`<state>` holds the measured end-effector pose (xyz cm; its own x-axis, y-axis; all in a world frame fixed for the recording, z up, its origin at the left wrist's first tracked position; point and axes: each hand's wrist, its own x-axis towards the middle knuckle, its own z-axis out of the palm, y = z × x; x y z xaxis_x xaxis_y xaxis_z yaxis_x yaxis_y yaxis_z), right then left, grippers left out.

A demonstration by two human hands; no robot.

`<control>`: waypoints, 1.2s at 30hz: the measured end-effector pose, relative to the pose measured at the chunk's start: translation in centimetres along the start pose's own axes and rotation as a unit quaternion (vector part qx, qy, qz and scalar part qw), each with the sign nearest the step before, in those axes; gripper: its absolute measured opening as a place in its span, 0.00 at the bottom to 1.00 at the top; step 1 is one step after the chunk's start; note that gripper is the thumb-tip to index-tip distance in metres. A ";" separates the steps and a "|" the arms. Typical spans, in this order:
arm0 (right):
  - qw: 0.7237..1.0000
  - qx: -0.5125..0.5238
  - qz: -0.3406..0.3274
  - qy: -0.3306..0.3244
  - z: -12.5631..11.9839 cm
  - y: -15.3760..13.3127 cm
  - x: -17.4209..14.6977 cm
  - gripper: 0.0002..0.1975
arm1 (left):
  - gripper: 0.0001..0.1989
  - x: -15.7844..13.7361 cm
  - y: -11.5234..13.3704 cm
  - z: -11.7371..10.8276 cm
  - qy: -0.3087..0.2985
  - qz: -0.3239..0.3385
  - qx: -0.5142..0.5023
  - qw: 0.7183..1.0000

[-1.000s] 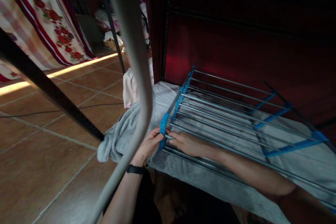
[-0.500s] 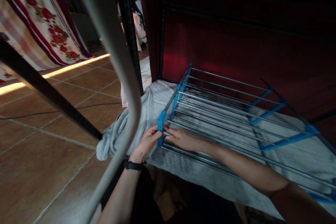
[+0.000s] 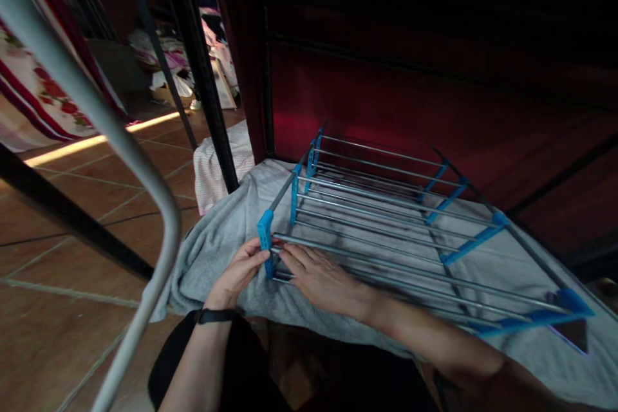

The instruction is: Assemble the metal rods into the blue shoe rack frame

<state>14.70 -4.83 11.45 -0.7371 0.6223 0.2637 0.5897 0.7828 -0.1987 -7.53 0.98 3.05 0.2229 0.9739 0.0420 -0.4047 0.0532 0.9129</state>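
Observation:
A folding drying rack (image 3: 371, 222) with metal rods and blue plastic brackets lies on grey cloth in front of me. My left hand (image 3: 236, 273), closed, pinches the blue bracket (image 3: 265, 235) at the rack's near left corner, thumb on its outer face. Just right of that bracket, my right hand (image 3: 321, 278) lies palm down over the rods, its fingers stretched out and their tips by a rod's end. The hand covers part of the rods beneath it. At the far right, another blue bracket (image 3: 531, 318) joins the rods.
Grey cloth (image 3: 219, 225) covers the low surface under the rack. A pale bent tube (image 3: 167, 206) crosses the left foreground, near dark metal posts (image 3: 212, 103). Behind the rack stands a dark red panel (image 3: 367, 103). A dark flat object (image 3: 572, 335) lies under the right bracket.
My view has turned to the right, so the rack's right end shows more. My right hand has gone from pinching near the rod's end to lying flatter; my left hand stays on the bracket.

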 end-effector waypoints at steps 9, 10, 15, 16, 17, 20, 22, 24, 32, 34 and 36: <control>0.997 0.010 -0.007 0.076 -1.3 -1.0 -6.3 0.18 | 0.29 -1.1 2.3 1.7 0.084 0.101 -0.012 0.991; 0.996 0.012 0.007 0.088 -1.7 -0.9 -6.8 0.18 | 0.29 -1.4 2.8 2.2 0.101 0.124 0.005 0.987; 0.987 0.003 0.052 0.154 -3.4 0.0 -9.3 0.19 | 0.27 -2.5 6.0 5.5 0.153 0.189 0.227 0.943; 0.985 -0.005 0.055 0.166 -3.6 0.3 -9.7 0.19 | 0.27 -2.5 6.6 6.2 0.160 0.202 0.276 0.926; 0.983 -0.016 0.055 0.175 -3.9 0.5 -10.0 0.19 | 0.26 -2.5 7.0 6.9 0.166 0.216 0.320 0.908; 0.979 -0.048 0.053 0.192 -4.6 1.2 -10.9 0.20 | 0.26 -2.2 7.6 8.1 0.179 0.254 0.420 0.853; 0.977 -0.063 0.059 0.196 -5.0 1.6 -11.5 0.20 | 0.26 -2.0 7.6 8.5 0.184 0.268 0.468 0.822; 0.975 -0.074 0.068 0.198 -5.3 2.0 -12.2 0.19 | 0.27 -1.8 7.6 8.8 0.189 0.279 0.513 0.789; 0.971 -0.132 0.129 0.153 -6.2 3.7 -14.5 0.17 | 0.22 -2.0 7.7 10.3 0.168 0.239 0.730 0.618; 0.972 -0.136 0.141 0.130 -6.4 3.9 -14.5 0.17 | 0.22 -2.1 7.9 10.2 0.165 0.238 0.754 0.590; 0.974 -0.136 0.152 0.100 -6.6 4.0 -14.2 0.17 | 0.22 -2.2 8.2 10.1 0.161 0.238 0.773 0.565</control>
<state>29.71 -10.60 13.17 -0.4516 0.7892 0.4161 0.8562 0.5146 -0.0467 -2.39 -2.94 14.59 0.1410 0.7990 0.5845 0.9639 -0.2455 0.1029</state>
